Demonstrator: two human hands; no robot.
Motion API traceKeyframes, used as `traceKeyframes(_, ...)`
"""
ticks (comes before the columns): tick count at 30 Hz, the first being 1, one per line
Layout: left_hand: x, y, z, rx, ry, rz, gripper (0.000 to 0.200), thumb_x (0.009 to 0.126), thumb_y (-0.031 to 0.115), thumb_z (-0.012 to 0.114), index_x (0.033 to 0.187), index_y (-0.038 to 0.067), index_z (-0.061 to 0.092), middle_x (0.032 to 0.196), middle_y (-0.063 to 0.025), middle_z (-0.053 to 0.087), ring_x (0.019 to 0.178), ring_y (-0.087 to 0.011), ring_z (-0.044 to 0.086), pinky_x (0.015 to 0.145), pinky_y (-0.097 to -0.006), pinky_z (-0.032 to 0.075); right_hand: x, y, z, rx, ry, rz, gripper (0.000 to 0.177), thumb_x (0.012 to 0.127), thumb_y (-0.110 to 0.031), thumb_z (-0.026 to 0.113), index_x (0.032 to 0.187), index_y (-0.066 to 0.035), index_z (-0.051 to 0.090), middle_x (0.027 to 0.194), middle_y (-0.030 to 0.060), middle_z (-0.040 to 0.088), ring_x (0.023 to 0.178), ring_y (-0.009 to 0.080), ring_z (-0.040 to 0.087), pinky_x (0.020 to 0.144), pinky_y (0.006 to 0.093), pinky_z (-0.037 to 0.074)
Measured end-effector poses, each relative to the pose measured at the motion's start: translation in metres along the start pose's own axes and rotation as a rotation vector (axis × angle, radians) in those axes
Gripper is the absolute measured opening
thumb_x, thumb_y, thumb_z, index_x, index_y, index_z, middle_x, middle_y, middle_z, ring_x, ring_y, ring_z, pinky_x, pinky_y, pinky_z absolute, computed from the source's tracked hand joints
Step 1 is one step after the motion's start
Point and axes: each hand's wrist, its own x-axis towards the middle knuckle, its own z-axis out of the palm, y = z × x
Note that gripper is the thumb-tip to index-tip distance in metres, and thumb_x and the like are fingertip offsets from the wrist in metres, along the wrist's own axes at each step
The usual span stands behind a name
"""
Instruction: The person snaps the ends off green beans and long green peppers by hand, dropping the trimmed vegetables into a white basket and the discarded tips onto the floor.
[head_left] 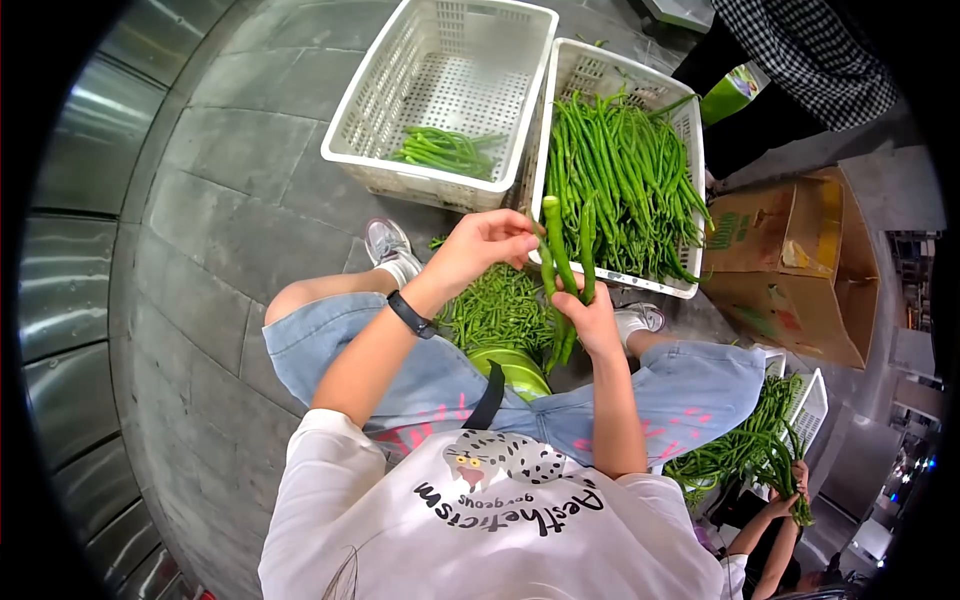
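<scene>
Long green peppers (560, 245) stand upright in my right hand (592, 315), whose fingers wrap round their lower part. My left hand (492, 243) is beside their upper ends, thumb and fingertips pinched together at the edge of one pepper. Below both hands, many small green pieces (495, 308) fill a green container (510, 370) between my legs. Just beyond my hands, a white crate (697, 150) holds a large heap of long green peppers (620, 170). Another white crate (345, 130), to its left, has a small bunch of green peppers (445, 150) at its near end.
An open cardboard box (800, 270) stands on the right. Behind it is a person in dark trousers and a checked garment (810, 60). At lower right, another person's hands (790, 495) hold green peppers near a further white crate (808, 410). Metal panels (75, 300) line the left.
</scene>
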Motion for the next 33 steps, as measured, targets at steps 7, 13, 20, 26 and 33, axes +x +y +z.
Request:
traceKeyframes(7, 0.001, -0.006, 0.006, -0.047, -0.127, -0.031, 0.011, 0.083, 0.008, 0.066, 0.089, -0.001, 0.062, 0.08, -0.0042, 0.064, 0.069, -0.011, 0.06, 0.067, -0.0252, 0.05, 0.002, -0.009, 0.011, 0.021, -0.002, -0.001, 0.021, 0.081, -0.012, 0.069, 0.097, 0.001, 0.064, 0.079, -0.0022, 0.061, 0.071, 0.0048, 0.053, 0.064, 0.021, 0.041)
traceKeyframes(13, 0.0, -0.004, 0.001, -0.064, -0.16, -0.289, 0.01, 0.081, 0.007, 0.066, 0.085, -0.002, 0.065, 0.077, -0.007, 0.064, 0.065, -0.0139, 0.06, 0.065, -0.0252, 0.049, 0.0, -0.003, 0.007, 0.056, -0.128, 0.037, 0.02, 0.079, -0.008, 0.07, 0.097, 0.001, 0.068, 0.082, -0.0004, 0.066, 0.074, 0.0054, 0.056, 0.068, 0.0214, 0.044)
traceKeyframes(20, 0.004, -0.01, -0.004, -0.217, -0.115, -0.29, 0.014, 0.085, 0.013, 0.064, 0.091, 0.0, 0.062, 0.078, -0.0043, 0.061, 0.07, -0.0119, 0.059, 0.067, -0.0249, 0.049, 0.002, 0.005, -0.005, 0.182, -0.024, 0.044, 0.02, 0.084, -0.024, 0.065, 0.09, -0.004, 0.064, 0.068, -0.002, 0.058, 0.055, 0.0042, 0.045, 0.051, 0.019, 0.035)
traceKeyframes(26, 0.012, -0.028, -0.037, 1.05, 0.092, 0.055, 0.016, 0.077, 0.014, 0.066, 0.083, 0.0, 0.065, 0.074, -0.0099, 0.066, 0.067, -0.0211, 0.063, 0.062, -0.0336, 0.049, 0.014, -0.003, -0.041, 1.057, 0.198, -0.219, 0.024, 0.096, -0.032, 0.047, 0.094, -0.008, 0.051, 0.06, -0.0054, 0.037, 0.047, 0.0045, 0.029, 0.039, 0.0202, 0.024)
traceKeyframes(33, -0.008, -0.029, -0.003, 1.272, -0.109, 0.15, 0.02, 0.074, 0.018, 0.069, 0.09, 0.006, 0.067, 0.092, -0.0109, 0.064, 0.091, -0.0301, 0.06, 0.08, -0.0377, 0.048, 0.005, -0.005, -0.064, 1.119, 0.28, -0.294, 0.024, 0.098, -0.029, 0.045, 0.094, -0.007, 0.052, 0.06, -0.0051, 0.033, 0.05, 0.0052, 0.026, 0.04, 0.0194, 0.022)
